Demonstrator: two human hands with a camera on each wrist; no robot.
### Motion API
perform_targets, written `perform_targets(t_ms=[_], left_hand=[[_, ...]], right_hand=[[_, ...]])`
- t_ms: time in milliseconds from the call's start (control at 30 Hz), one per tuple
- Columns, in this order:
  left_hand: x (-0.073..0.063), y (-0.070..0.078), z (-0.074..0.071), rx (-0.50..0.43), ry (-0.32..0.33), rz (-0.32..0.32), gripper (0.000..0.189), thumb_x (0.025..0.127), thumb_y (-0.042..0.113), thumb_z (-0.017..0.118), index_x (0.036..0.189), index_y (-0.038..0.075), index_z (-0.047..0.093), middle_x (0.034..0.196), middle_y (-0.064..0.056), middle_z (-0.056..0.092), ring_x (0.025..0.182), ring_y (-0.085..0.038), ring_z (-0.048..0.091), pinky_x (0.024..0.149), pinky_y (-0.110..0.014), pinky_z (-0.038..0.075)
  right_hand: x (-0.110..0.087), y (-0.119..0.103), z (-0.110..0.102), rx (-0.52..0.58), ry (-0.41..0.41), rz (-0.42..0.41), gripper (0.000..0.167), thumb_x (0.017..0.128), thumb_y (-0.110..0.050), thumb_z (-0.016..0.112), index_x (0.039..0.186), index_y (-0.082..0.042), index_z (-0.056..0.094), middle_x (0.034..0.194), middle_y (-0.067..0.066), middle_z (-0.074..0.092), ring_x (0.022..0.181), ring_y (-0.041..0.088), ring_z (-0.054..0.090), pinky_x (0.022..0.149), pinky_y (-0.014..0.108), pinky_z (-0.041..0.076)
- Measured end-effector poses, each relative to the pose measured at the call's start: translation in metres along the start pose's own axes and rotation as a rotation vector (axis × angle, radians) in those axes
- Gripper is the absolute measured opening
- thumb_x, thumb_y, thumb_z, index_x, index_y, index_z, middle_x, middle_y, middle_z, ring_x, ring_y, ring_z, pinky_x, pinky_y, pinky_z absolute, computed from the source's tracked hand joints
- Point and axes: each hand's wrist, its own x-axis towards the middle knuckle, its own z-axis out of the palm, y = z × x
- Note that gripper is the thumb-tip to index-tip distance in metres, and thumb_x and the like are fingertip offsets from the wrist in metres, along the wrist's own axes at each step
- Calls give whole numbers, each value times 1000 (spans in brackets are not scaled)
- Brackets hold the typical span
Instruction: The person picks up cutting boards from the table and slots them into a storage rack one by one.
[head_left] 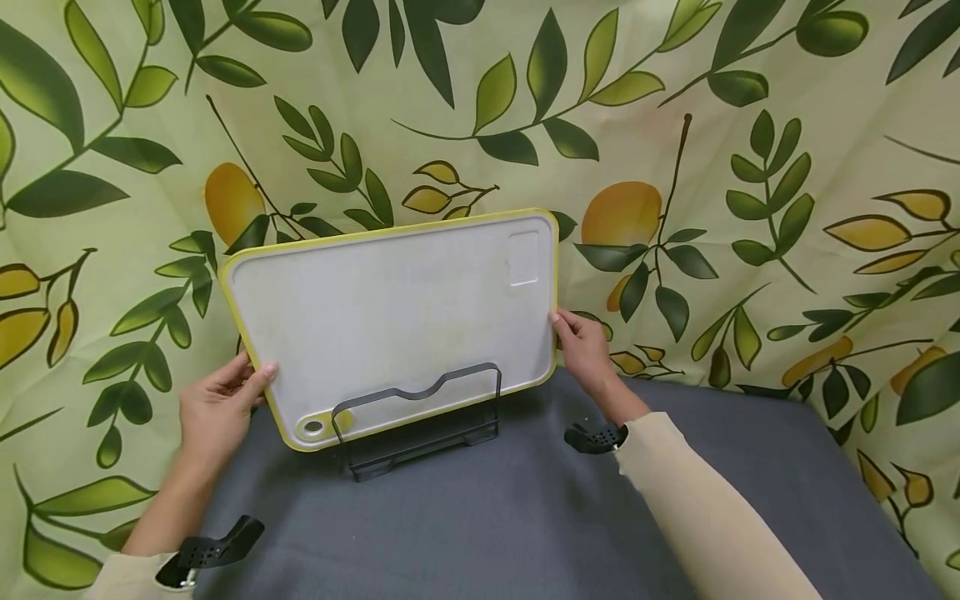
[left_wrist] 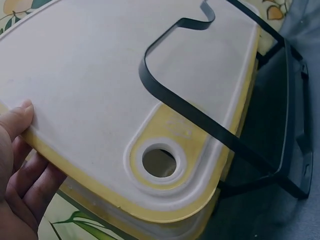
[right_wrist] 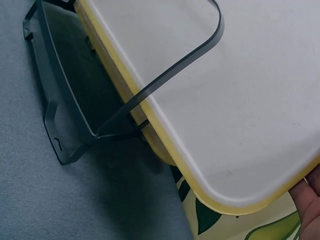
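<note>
A white cutting board [head_left: 405, 317] with a yellow rim leans back in the head view, its right end higher than its left. Behind the front wire of a black metal rack [head_left: 420, 450], the board's lower part sits slightly above the rack's base. My left hand [head_left: 217, 412] pinches the left edge, thumb on the white face and fingers behind. On the right edge, my right hand [head_left: 588, 354] grips with the thumb in front. The board's yellow corner has a round hole [left_wrist: 160, 162]. A second yellowish edge [left_wrist: 95, 210] shows behind the board in the left wrist view.
The rack stands on a grey cloth-covered table [head_left: 480, 533]. Close behind hangs a leaf-patterned curtain [head_left: 465, 108], which also runs along both sides. Black straps [head_left: 217, 546] are on both wrists.
</note>
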Motion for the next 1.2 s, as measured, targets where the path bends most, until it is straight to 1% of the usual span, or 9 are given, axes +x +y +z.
perform_targets(t_ms=[167,333,400,600,833,1000,1200], left_hand=[[-3,-5,0,16,6,3,33,88,4,76,117,19,76,74,22,72,64,8,65,58,-10,53],[-5,-8,1,9,22,4,34,88,3,77,120,15,75,76,22,73,64,8,65,57,-10,54],[-6,-9,1,5,31,2,35,87,2,77,120,13,74,76,23,73,63,8,65,57,-10,54],[-8,-10,1,42,49,0,37,87,2,77,122,10,73,74,24,71,60,7,63,56,-9,52],[-9,-11,2,39,53,-9,39,87,1,77,125,2,69,73,24,71,59,7,63,55,-10,53],[-9,-14,2,28,44,-15,40,87,1,76,126,2,68,74,24,72,61,7,66,57,-10,54],[-11,-17,1,21,49,-27,38,86,0,77,123,4,71,74,24,72,63,8,66,57,-10,54]], right_hand=[[-2,5,1,3,-8,13,47,106,-38,50,143,-9,58,138,16,64,123,30,65,102,43,55],[-3,8,3,13,-3,27,46,106,-36,51,143,-10,58,137,16,64,123,30,65,101,43,56],[-3,9,4,19,-4,27,46,106,-36,51,143,-9,58,136,17,64,123,30,65,101,43,56],[-3,10,5,25,-11,20,44,107,-32,50,142,-7,59,136,18,64,123,31,65,101,44,55],[-5,11,5,16,-8,19,44,107,-31,50,143,-6,58,137,19,63,124,32,64,101,44,55],[-6,13,5,-3,0,36,44,107,-32,51,142,-7,59,136,18,64,123,31,65,100,42,56],[-7,15,6,24,-9,51,44,107,-32,51,141,-6,60,137,18,64,125,31,64,102,43,54]])
